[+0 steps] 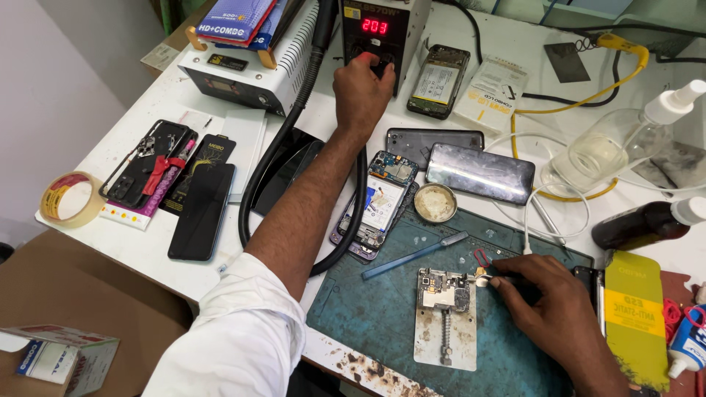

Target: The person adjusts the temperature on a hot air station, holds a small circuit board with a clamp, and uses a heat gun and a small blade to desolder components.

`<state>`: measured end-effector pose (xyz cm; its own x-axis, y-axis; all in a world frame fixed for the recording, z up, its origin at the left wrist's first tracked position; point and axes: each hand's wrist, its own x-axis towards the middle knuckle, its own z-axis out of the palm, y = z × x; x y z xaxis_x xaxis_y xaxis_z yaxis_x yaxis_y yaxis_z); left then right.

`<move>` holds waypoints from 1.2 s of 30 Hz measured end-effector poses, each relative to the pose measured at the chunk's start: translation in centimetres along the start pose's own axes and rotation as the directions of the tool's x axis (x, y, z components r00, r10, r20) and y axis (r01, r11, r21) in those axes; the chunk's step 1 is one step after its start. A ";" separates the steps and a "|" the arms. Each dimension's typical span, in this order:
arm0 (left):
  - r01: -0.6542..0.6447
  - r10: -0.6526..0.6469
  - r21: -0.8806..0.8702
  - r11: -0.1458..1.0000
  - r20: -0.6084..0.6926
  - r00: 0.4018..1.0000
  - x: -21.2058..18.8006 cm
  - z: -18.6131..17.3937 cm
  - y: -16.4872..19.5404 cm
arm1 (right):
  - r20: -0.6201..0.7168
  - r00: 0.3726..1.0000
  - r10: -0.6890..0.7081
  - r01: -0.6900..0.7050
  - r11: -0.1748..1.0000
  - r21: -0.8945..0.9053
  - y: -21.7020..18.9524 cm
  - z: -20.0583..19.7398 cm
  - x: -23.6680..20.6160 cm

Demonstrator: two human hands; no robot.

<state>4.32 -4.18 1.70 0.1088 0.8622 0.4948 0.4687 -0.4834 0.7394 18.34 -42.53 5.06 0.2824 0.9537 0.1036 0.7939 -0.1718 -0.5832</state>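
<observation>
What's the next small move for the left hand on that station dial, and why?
Probably let go of the dial and take up the hot-air hose. The left hand is on the knob of the station, whose red display is lit, while the right hand steadies a tool at the circuit board clamped in the holder.

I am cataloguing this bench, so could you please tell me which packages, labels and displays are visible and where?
Red digit display: black station front, top centre, above the left hand.
White pouch: right of station, flat, printed.
Blue boxes: top left, on white machine.
Yellow anti-static sleeve: right edge, beside the right hand.
White carton: bottom left, red-blue print.
</observation>
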 end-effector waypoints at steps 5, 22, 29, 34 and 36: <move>-0.022 0.022 0.015 1.000 -0.002 1.000 0.0 0.0 0.0 | -0.004 1.000 -0.023 0.023 1.000 0.000 0.1 0.0 0.0; -0.049 0.048 0.038 0.998 0.029 0.998 0.1 -0.1 0.0 | 0.004 1.000 0.007 -0.007 1.000 0.001 0.0 0.0 0.0; -0.082 0.082 0.052 0.995 -0.003 0.997 0.1 -0.2 0.0 | -0.010 0.999 -0.031 0.031 1.000 -0.007 0.5 0.2 0.1; -0.100 0.100 0.054 0.994 -0.004 0.995 0.2 -0.2 0.0 | -0.011 0.999 -0.030 0.030 1.000 -0.008 0.6 0.3 0.1; -0.081 0.081 0.039 0.996 0.006 0.997 0.2 -0.3 0.0 | -0.007 1.000 -0.024 0.024 1.000 -0.014 0.6 0.3 0.1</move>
<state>4.10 -4.04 1.96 0.1514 0.8212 0.5502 0.4920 -0.5454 0.6786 18.68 -42.48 4.50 0.2671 0.9558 0.1226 0.8076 -0.1526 -0.5697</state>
